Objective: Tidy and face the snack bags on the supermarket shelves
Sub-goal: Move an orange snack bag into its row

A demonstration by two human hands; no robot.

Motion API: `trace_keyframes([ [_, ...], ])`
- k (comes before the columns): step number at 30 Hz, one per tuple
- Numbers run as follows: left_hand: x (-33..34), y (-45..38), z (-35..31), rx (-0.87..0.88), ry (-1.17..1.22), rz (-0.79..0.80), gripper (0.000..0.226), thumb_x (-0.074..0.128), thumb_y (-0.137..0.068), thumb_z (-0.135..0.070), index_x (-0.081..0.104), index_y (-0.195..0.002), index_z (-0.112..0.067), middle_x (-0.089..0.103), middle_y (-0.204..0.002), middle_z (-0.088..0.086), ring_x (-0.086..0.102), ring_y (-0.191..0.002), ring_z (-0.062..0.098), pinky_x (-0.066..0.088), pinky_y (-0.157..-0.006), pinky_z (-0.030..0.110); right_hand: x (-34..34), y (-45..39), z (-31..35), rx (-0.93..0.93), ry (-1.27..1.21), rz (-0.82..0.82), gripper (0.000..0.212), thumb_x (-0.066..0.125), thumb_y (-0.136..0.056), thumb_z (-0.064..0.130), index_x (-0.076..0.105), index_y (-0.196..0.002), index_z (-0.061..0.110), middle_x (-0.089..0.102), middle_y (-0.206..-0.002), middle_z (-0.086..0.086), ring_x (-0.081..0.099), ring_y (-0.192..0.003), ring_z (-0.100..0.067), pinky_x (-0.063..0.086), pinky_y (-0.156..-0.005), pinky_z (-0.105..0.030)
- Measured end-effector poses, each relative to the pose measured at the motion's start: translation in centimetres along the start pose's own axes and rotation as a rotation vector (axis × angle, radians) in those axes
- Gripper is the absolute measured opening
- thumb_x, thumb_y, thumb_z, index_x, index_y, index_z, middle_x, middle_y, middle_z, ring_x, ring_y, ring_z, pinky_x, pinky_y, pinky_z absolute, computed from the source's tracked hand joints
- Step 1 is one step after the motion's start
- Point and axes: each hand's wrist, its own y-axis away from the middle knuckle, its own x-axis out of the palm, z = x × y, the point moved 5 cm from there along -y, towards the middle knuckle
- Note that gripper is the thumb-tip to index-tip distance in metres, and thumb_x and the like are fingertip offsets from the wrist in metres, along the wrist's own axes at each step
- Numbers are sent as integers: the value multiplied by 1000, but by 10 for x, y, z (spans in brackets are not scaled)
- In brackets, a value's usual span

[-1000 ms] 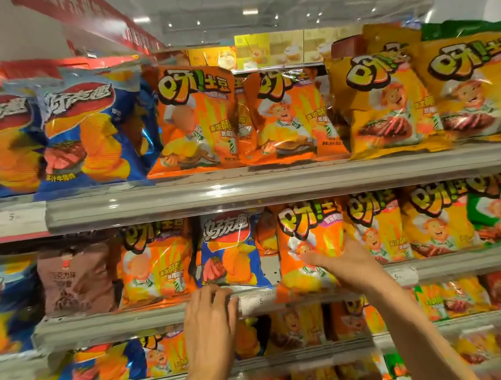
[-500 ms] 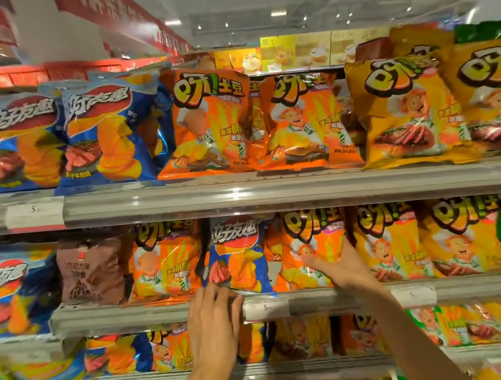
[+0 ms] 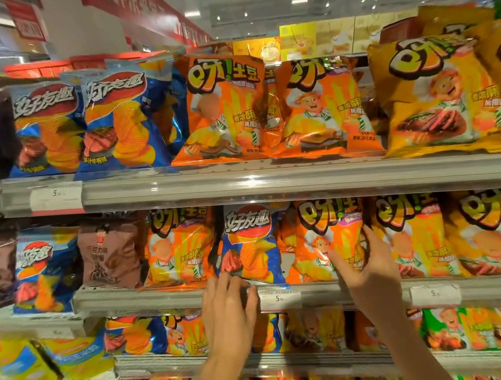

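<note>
On the middle shelf (image 3: 167,297), straight ahead of me, both my hands are at work. My left hand (image 3: 229,314) lies with fingers nearly straight over the shelf lip, its fingertips (image 3: 221,283) touching the bottom edge of the blue chip bag (image 3: 250,245); it holds nothing. My right hand (image 3: 369,273) is spread around the lower right of the orange chip bag (image 3: 327,237), thumb on the bag's face and fingers curled round its right edge, gripping it.

I judge the tidying partly done. On the upper shelf (image 3: 273,181) the bags stand upright, faces forward, grouped by colour. Down here the blue chip bag sits alone between orange ones, which looks misplaced, while its own kind stands far left past the brown bag (image 3: 110,255). That swap is left, and so is the leaning, jumbled lower shelf (image 3: 259,362).

Room is tight. The bags press side by side, and the orange chip bag touches the yellow-orange bag (image 3: 406,236) just to its right, so my fingers are wedged in that seam. The upper shelf's rail hangs just over the bag tops, leaving little lift; anything I pull must come toward me over the lip, past the price tag (image 3: 279,298) beside my left fingertips.
</note>
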Motion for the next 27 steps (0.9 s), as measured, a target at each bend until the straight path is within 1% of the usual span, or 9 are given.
trace_keyframes([
  [1,-1,0,0,-3,8,0,12,74,-88,-23,67,-85,-13,57,-88,-2,48,-85,21,46,-72,37,-4,5,8,-59,54,-113,70,89,-76,21,57,-128,-14,66,-117,-27,66,-107,-42,58,-91,-53],
  [5,-8,-1,7,-40,148,2,8,74,-87,-21,71,-93,-16,61,-88,-7,52,-86,14,45,-70,29,-4,18,36,4,-94,-227,51,81,-80,11,62,-126,-2,65,-120,-16,59,-114,-31,46,-101,-37],
  [8,-24,-3,25,-61,328,-40,7,73,-89,-17,70,-96,-17,60,-90,-9,57,-88,14,45,-72,26,14,24,68,33,-219,-198,48,82,-81,9,65,-125,4,66,-118,-8,62,-111,-25,51,-97,-39],
  [11,-55,-14,52,-42,426,-188,10,66,-90,-20,67,-99,-17,60,-99,-8,56,-96,12,43,-82,21,45,29,94,63,-288,-130,53,83,-79,9,63,-128,2,67,-117,-10,65,-107,-24,53,-94,-38],
  [15,-76,-40,104,-223,384,-265,39,68,-91,-30,57,-120,-7,54,-116,3,48,-111,18,37,-97,28,83,33,115,145,-383,33,68,81,-84,23,52,-141,0,57,-137,-23,58,-126,-38,49,-105,-53],
  [17,-70,-54,124,-335,404,-143,59,75,-86,-33,51,-132,-5,53,-126,9,48,-121,25,39,-103,38,101,27,113,148,-344,145,64,72,-89,40,55,-142,9,52,-141,-29,55,-129,-45,48,-105,-56],
  [20,-55,-71,142,-443,531,117,93,82,-70,-52,41,-143,-11,52,-138,7,52,-125,25,43,-105,42,128,20,100,372,-425,400,104,84,-72,52,31,-153,14,46,-151,-12,45,-139,-32,39,-115,-50],
  [22,-46,-82,150,-484,591,236,106,80,-56,-63,41,-142,-14,57,-134,3,58,-118,22,47,-99,40,138,15,94,436,-382,415,110,88,-65,55,28,-151,21,52,-143,0,50,-131,-23,42,-109,-40],
  [27,-28,-102,165,-502,678,429,87,89,-58,-54,50,-128,-22,61,-124,-4,60,-113,17,50,-92,34,148,9,89,545,-363,423,97,91,-57,59,36,-132,32,58,-113,17,57,-99,-4,45,-84,-27],
])
